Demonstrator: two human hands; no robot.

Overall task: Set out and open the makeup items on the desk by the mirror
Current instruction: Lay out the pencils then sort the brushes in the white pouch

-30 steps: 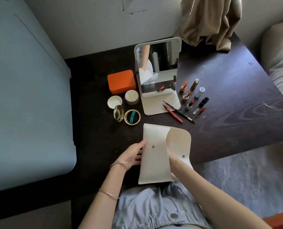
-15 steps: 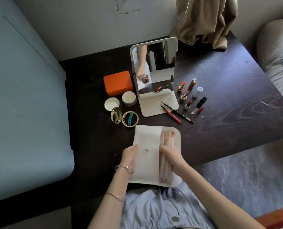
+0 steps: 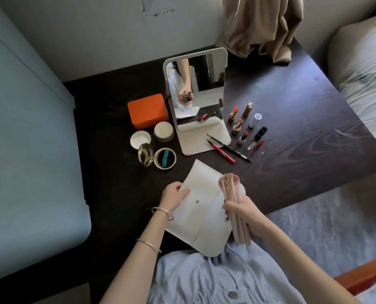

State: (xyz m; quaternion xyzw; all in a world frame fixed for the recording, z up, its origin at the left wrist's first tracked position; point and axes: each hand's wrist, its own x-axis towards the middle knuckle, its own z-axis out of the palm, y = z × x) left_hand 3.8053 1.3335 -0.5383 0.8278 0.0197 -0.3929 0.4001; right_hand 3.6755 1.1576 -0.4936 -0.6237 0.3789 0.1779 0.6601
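A cream snap pouch [image 3: 201,218] lies open at the desk's near edge. My left hand [image 3: 174,197] pinches its left edge. My right hand [image 3: 244,210] grips a bundle of pink-handled makeup brushes [image 3: 235,207], lifted just above the pouch's right side, bristles pointing away from me. Behind stands the white mirror [image 3: 195,88] on its base. To its right stand several opened lipsticks [image 3: 239,126] with their caps [image 3: 255,120]. Two pencils [image 3: 226,148] lie in front of them. An open gold compact [image 3: 158,156] sits left of the mirror's base.
An orange box [image 3: 148,110], an open cream jar [image 3: 164,131] and its lid [image 3: 140,139] sit left of the mirror. A tan cloth [image 3: 261,27] hangs over the dark desk's [image 3: 292,110] far corner. A pale blue surface [image 3: 24,128] borders the left, bedding [image 3: 367,80] the right.
My right hand reached into the pouch, then drew the brush bundle out and raised it. The pouch turned clockwise and its flap fell open. My left hand kept hold of the left edge.
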